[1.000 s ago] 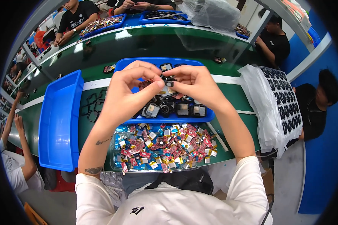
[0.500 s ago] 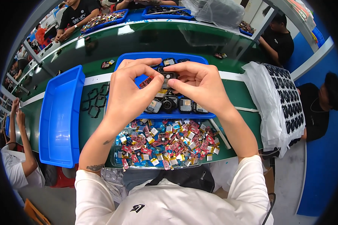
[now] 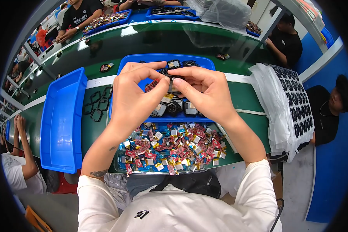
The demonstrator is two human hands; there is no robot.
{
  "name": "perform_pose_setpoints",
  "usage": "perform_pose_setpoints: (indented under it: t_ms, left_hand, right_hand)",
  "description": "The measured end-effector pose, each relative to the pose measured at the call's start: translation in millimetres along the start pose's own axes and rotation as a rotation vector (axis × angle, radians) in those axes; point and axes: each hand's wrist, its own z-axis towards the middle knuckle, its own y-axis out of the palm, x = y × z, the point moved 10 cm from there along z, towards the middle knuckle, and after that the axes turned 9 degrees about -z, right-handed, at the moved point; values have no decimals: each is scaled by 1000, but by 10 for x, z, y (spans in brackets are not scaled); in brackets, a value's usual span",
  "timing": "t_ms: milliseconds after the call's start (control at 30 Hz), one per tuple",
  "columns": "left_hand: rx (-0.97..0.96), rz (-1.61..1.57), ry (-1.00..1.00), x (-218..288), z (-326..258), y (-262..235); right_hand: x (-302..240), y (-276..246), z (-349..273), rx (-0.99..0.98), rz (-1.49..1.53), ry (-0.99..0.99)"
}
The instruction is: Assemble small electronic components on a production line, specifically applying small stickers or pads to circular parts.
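My left hand [image 3: 133,94] and my right hand [image 3: 210,92] meet above a blue tray [image 3: 123,116]. Between their fingertips is a small black watch case [image 3: 165,72], partly hidden by the fingers; both hands are closed on it in a pinch. A small red circuit board [image 3: 152,84] shows beside my left thumb; whether it is attached to the case I cannot tell. Inside the tray lie several black watch cases [image 3: 174,106], some with silver batteries showing. Closer to my body, a clear tray holds a heap of red circuit boards with silver batteries [image 3: 174,149].
An upright-edged blue tray [image 3: 62,123] stands at left, beside loose black frames [image 3: 98,103]. At right, a rack of black parts [image 3: 294,96] rests by white wrapping [image 3: 265,112]. Beyond runs a green conveyor belt [image 3: 150,42] carrying a watch unit [image 3: 106,67]. Other people sit around.
My right fingers and thumb have shifted slightly around the watch case. The watch units on the green belt have moved a little to the left.
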Motion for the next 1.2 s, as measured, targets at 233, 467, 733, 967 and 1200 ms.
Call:
perform_pose_setpoints:
  t_ms: [233, 467, 733, 967, 1200]
  left_hand:
    - [-30, -66, -31, 92, 1, 17]
    - [2, -204, -116, -44, 40, -57]
    - [-118, -281, -217, -50, -31, 107]
    - [-153, -658, -395, -198, -71, 188]
    - [-104, -554, -432, -243, -64, 130]
  right_hand:
    - [-14, -176, -4, 166, 17, -96]
    - [-21, -279, 71, 176, 124, -11]
    - [-13, -256, 52, 142, 153, -13]
    - [-278, -264, -15, 217, -139, -252]
    - [-394, -246, -87, 210, -132, -325]
